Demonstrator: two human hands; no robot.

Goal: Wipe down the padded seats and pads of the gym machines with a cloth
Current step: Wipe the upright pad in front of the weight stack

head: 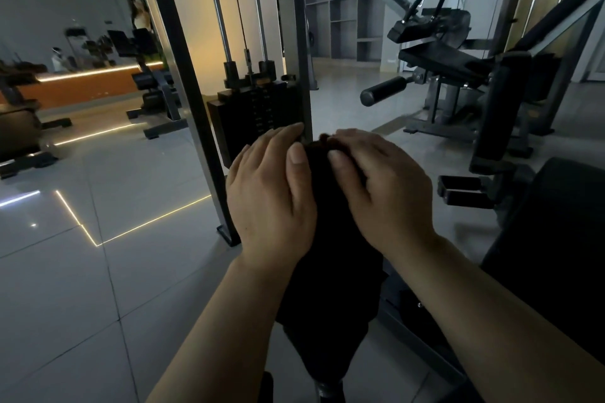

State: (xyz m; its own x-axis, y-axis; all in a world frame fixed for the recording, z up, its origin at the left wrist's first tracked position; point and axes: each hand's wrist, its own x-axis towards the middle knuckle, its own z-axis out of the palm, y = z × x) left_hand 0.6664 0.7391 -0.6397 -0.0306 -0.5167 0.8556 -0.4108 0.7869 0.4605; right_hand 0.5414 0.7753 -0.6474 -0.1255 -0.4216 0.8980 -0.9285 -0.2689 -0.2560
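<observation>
Cloth (322, 147): dark, soft and bunched; I am pinching its crumpled top edge between my two hands, at the upper end of the pad.
Pad (330, 271): black, matte, long and narrow, rounded at its near end; it is running from my hands down toward me, between my forearms. Where cloth ends and pad begins I cannot tell in the dim light.
Left hand (271, 196): lying flat along the pad's left side, fingers stretched forward together, thumb pressing onto the dark fabric; grip narrow, holding the cloth.
Right hand (383, 190): mirroring it on the right side, fingers curling over the bunched edge, thumb laid inward; also closing on the cloth.
Weight stack (258, 114): black rectangular plates standing just behind my hands, threaded on bright steel guide rods inside a grey metal frame.
Seat (563, 239): broad, black and padded, sitting at my right.
Leg machine (451, 69): standing further right, with a cylindrical foam roller and flat black pads on a dark frame.
Floor (82, 271): glossy pale tiles, reflecting thin strips of light.
</observation>
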